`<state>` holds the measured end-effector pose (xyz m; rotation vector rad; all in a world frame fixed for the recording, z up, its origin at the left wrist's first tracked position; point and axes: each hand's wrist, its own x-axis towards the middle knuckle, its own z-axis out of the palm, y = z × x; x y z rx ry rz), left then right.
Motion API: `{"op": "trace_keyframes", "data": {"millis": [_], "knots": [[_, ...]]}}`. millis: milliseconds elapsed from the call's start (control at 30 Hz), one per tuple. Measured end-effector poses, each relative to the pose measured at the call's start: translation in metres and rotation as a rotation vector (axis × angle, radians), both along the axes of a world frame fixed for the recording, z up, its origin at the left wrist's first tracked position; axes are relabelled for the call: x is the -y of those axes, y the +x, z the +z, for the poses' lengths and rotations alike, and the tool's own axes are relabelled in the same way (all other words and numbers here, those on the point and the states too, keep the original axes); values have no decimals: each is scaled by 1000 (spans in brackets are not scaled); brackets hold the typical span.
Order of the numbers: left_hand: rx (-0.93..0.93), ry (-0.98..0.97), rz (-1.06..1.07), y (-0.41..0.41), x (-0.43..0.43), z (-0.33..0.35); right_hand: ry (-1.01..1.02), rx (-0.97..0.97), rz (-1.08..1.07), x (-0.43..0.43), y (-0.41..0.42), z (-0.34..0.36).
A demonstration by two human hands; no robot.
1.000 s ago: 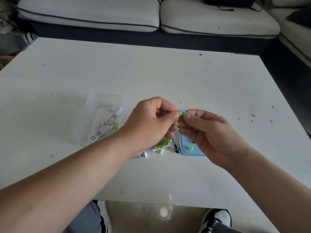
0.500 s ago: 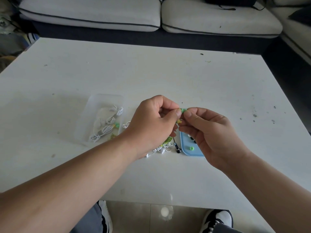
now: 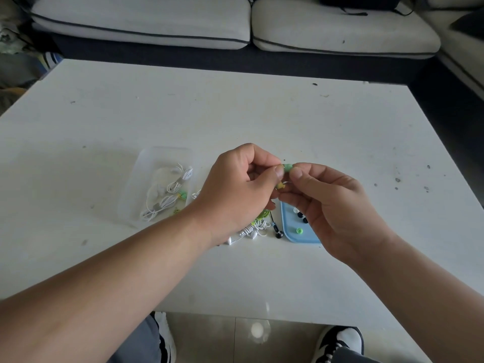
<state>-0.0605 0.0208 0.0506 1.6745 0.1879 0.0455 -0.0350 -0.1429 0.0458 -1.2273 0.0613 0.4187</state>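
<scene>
Worktop before the sofa: green tip pinched from both sides

Left hand and right hand meet thumb to thumb above it, both clamped on the green tip. Its axis runs left-right between them, equally near each, over the blue tray.

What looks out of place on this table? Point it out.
A tangled heap of white and green earphone cables lies loose on the table, between the clear box of coiled sets and the blue tray. A black earbud lies beside the tray, not on it.
</scene>
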Motion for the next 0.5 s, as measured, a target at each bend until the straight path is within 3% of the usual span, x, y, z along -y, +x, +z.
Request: {"op": "trace_keyframes", "data": {"millis": [500], "knots": [[-64, -104, 48, 4, 4, -3, -33, 0, -76, -1, -3, 5]]}}
